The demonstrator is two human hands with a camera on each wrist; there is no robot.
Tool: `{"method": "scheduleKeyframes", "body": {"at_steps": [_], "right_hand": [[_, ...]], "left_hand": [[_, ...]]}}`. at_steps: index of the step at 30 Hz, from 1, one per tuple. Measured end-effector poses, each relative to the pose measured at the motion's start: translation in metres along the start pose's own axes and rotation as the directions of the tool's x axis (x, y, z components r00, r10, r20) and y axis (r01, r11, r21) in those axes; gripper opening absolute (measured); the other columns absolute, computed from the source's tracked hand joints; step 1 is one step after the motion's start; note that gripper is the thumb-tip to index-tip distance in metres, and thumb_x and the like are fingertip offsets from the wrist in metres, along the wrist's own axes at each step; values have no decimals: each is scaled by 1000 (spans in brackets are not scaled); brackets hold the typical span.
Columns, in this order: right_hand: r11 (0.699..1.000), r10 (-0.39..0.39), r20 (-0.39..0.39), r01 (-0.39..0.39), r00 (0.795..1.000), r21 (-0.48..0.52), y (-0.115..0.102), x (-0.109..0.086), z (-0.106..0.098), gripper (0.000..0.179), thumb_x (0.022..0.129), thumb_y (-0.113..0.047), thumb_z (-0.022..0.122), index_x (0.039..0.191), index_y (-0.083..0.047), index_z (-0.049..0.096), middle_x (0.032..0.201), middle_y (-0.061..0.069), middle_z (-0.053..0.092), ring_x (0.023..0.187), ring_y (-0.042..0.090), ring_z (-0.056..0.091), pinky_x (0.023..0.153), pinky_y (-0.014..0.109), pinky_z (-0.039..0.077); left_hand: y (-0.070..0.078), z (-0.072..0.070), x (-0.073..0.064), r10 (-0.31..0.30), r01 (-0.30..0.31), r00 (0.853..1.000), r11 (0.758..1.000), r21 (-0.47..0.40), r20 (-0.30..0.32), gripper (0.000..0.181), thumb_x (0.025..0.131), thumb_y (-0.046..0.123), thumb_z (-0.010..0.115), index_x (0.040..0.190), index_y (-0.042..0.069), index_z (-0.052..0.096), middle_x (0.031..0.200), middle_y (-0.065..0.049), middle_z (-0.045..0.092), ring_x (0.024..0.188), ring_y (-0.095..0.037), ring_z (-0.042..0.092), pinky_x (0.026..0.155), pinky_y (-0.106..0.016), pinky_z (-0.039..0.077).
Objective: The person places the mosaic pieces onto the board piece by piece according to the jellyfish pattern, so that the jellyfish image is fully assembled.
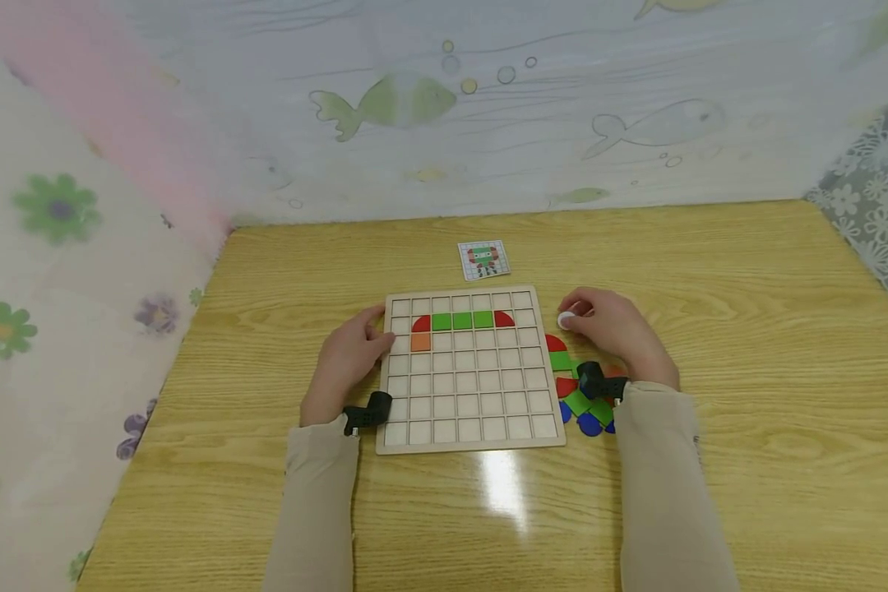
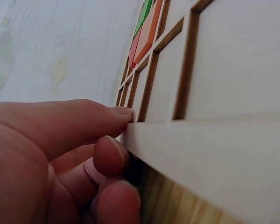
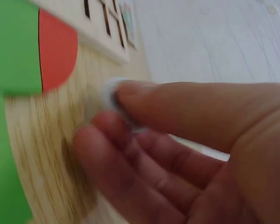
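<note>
I see the left hand (image 1: 348, 353) grip the board (image 1: 464, 384) from its left, likely to steady it; the right hand (image 1: 610, 325) pinches a disc (image 1: 565, 321) just beside it, near pieces (image 1: 560, 361) probably heaped there for reach

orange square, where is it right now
In the head view, the orange square sits in the grid board, second column from the left, directly below a red quarter-circle and right of the left hand.

Grid board (image 1: 466, 405) cream, brown-lined grid pattern. On board: green squares (image 1: 462, 321), red tiles (image 1: 504, 319), orange square (image 1: 420, 342). Right of board: white disc (image 1: 566, 321); red, green, blue pieces (image 1: 589, 424). Under board: yellow-brown grained desk (image 1: 192, 493).
</note>
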State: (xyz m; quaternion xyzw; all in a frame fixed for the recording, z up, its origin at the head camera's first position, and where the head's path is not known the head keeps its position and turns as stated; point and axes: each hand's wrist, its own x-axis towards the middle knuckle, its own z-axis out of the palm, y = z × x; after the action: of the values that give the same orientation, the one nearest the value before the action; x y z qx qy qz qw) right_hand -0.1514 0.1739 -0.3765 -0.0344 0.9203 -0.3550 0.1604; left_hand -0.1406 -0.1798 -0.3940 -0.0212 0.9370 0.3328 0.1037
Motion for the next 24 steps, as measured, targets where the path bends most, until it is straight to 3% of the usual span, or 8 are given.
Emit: {"method": "scheduleKeyframes", "body": {"at_steps": [6,12,18,24], "right_hand": [[994,-41,2,41,999,105,-12,6,7,28,89,-30,54,114,-18,61,95,5,60,85,20,55,81,37,39],[981,-77,32,70,997,181,-25,10,17,32,87,-22,58,118,-18,57,108,5,55,94,20,55,77,36,45],[985,-116,27,112,993,134,-38,14,29,33,85,-24,60,117,-19,58,105,3,57,92,19,54,76,34,44],[977,-203,20,201,979,66,-53,20,45,28,84,-27,62,110,-19,60,91,1,57,81,18,50,73,32,40]], "left_hand": [[0,0,0,1,-1,1000,1000,0,10,53,87,30,53,137,20,36,77,2,59,58,-16,54,59,-30,39],[0,-1,0,1,-1,1000,1000,1,14,53,87,30,53,137,20,36,77,2,59,59,-15,54,60,-30,39],[0,0,0,0,1,1000,1000,-9,9,54,87,30,54,137,20,37,78,2,59,59,-15,54,60,-30,40],[-1,0,1,7,-7,1000,1000,-6,10,53,87,30,53,137,20,36,77,1,59,59,-15,54,61,-30,39]]}}
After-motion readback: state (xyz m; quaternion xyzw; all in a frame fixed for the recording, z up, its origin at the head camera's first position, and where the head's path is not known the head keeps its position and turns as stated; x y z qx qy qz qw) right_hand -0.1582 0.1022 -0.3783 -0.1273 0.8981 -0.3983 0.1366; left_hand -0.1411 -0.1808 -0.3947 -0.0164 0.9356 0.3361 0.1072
